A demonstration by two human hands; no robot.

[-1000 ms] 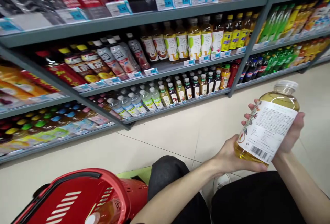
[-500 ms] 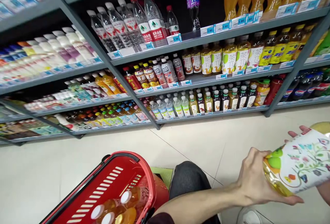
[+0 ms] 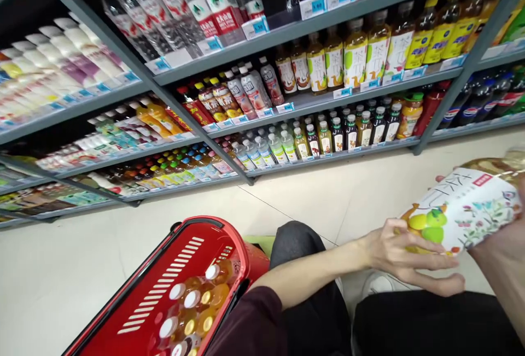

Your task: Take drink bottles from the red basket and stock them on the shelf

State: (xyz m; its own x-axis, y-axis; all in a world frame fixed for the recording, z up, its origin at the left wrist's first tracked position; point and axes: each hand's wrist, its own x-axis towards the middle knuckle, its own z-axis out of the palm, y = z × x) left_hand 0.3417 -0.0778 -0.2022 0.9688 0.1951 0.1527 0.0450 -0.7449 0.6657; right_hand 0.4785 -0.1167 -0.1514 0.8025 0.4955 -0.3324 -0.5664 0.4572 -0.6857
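A large bottle of yellow tea (image 3: 463,208) with a white flowered label lies tilted on its side at the right, above my lap. My left hand (image 3: 404,255) is closed round its base, fingers under the label. My right hand (image 3: 498,246) is mostly hidden behind the upper part of the bottle; only the wrist and a fingertip past the far edge show, gripping it. A red shopping basket (image 3: 192,227) stands on the floor at my left, with several similar white-capped bottles (image 3: 192,301) inside.
Grey shelves (image 3: 287,107) packed with drink bottles run along the whole far side, down to floor level. Pale tiled floor (image 3: 348,192) lies between the shelves and my knees in dark trousers (image 3: 303,246). A green item shows behind the basket.
The bottle has turned from its barcode side to its flowered front and dropped lower and more sideways. My view swung left, so more of the basket and its bottles shows.
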